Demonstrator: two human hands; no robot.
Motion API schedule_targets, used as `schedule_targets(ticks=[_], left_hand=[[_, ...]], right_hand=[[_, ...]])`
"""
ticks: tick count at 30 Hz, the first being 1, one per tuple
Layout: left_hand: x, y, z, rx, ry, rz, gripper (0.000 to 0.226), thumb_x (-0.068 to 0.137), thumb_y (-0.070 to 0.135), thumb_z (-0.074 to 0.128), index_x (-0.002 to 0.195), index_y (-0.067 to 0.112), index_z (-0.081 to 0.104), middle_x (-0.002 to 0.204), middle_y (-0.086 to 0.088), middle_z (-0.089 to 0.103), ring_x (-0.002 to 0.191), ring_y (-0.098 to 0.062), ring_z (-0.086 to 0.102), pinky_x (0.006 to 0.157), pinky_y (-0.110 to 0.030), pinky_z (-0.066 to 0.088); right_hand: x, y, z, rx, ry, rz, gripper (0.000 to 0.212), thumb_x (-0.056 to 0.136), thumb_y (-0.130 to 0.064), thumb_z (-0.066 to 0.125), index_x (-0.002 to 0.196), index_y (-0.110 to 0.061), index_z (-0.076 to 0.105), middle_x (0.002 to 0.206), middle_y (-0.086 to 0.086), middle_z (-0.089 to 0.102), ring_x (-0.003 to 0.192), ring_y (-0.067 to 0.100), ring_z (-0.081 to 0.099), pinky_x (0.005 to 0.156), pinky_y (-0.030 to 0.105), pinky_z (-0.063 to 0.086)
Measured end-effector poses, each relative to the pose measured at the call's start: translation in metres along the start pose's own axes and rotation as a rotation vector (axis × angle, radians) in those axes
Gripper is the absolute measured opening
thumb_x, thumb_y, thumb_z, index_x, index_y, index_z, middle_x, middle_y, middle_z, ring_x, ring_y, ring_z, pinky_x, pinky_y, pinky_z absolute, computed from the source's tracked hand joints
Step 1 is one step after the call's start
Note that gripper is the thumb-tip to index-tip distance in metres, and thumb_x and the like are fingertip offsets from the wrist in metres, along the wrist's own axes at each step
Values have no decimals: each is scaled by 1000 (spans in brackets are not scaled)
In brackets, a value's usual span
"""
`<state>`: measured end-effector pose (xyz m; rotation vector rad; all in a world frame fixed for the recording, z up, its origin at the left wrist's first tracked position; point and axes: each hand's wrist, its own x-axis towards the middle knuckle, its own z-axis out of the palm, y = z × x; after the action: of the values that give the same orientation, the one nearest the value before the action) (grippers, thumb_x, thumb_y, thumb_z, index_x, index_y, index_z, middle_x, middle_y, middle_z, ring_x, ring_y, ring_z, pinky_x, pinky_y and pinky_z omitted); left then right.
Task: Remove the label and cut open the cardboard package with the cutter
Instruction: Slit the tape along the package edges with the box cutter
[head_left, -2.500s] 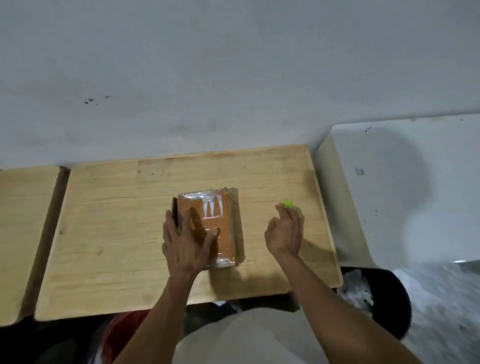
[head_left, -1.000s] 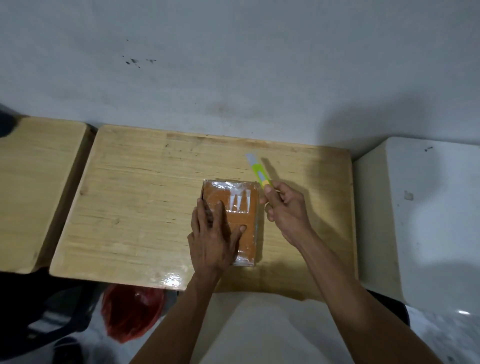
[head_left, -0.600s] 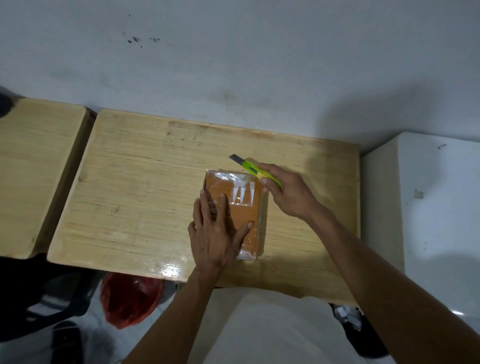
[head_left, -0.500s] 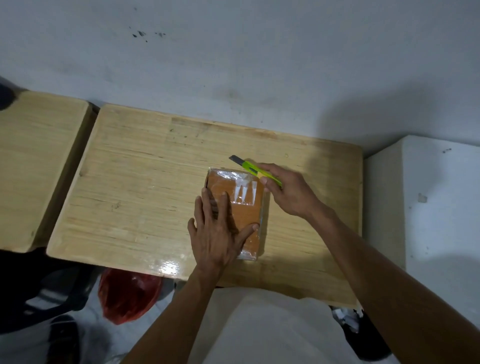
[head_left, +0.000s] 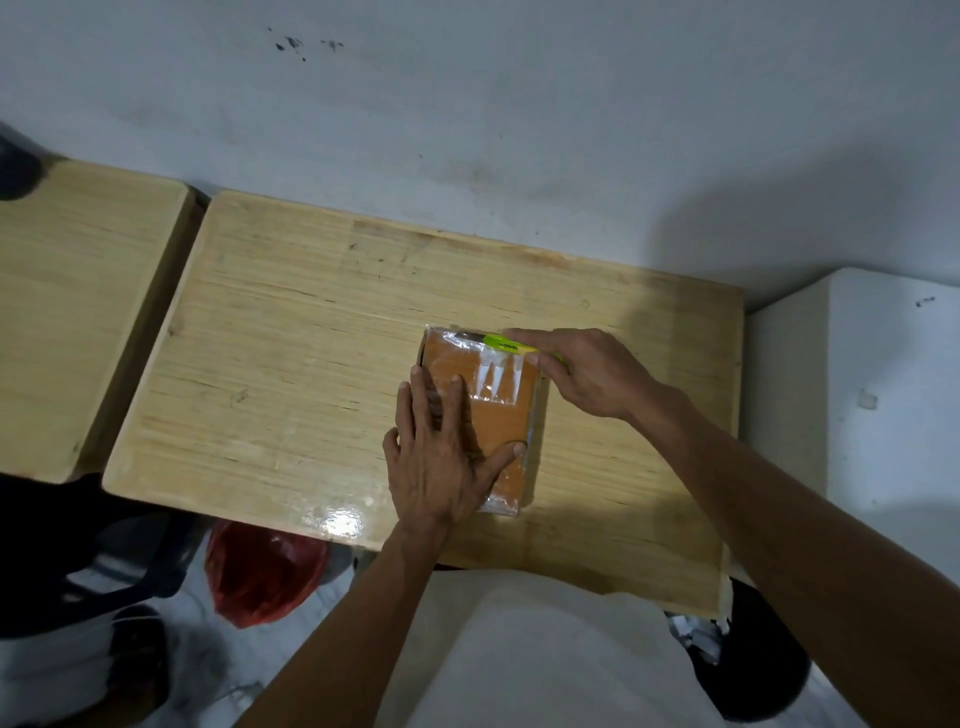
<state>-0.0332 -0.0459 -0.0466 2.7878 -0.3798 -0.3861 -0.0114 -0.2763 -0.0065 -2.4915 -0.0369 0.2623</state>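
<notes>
While spread left fingers (head_left: 441, 410) press the package (head_left: 498, 415), right fingers (head_left: 524, 338) pinch the cutter (head_left: 501, 343) on a wooden table (head_left: 311, 364).

A single wide-angle view looks from the person's head, forward and steeply down, so the wooden tabletop (head_left: 322, 364) fills the middle of the frame with the pale wall (head_left: 519, 104) at its far edge running across the top. The camera sits close above the work: both forearms reach in from the bottom edge, with the left hand (head_left: 441, 457) and right hand (head_left: 592, 371) near the centre. The person's lap and the floor (head_left: 197, 670) show along the lower border.
</notes>
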Motion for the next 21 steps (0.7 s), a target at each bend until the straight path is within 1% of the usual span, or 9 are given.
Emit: schedule_targets(ticks=[2,4,8,14,17,21], left_hand=[[0,0,0,6,1,3,110,72,95,38,158,30,18,168,-12,-1,154,-33,6,106,-62,37],[0,0,0,6,4,6,110,72,95,38,158,30,19,168,-12,0,153,-34,8,105,-61,38],[-1,1,0,7,4,5,110,72,95,39,158,30,17,168,-12,-1,154,-33,7,105,-61,37],[0,1,-1,4,3,-4,110,72,95,39,158,31,19,168,-11,-2,154,-32,6,105,-59,37],[0,2,-1,10,1,-5,110,72,96,37,158,30,19,168,-11,-3,154,-32,6,105,-58,37],[0,1,-1,11,-3,-4,110,72,96,37,158,30,18,168,-11,-5,154,-32,5,105,-57,37]], right_hand=[[8,-3,0,-63,-9,-29,41,104,-31,42,144,-41,42,128,4,66,105,25,65,75,30,45],[16,-9,0,-103,-20,-40,42,104,-30,41,145,-40,41,124,5,67,102,25,65,72,30,44],[31,-21,-4,-164,-70,-18,43,105,-29,38,146,-41,38,113,5,69,95,26,64,73,37,52],[39,-29,-4,-228,-115,0,43,105,-28,36,147,-41,36,102,5,68,85,25,64,68,39,54],[40,-31,-4,-298,-115,-2,44,106,-26,34,148,-40,34,96,5,65,77,24,61,61,35,50],[35,-36,-3,-341,-103,6,44,107,-28,31,149,-40,31,96,3,61,76,23,59,58,32,43]])
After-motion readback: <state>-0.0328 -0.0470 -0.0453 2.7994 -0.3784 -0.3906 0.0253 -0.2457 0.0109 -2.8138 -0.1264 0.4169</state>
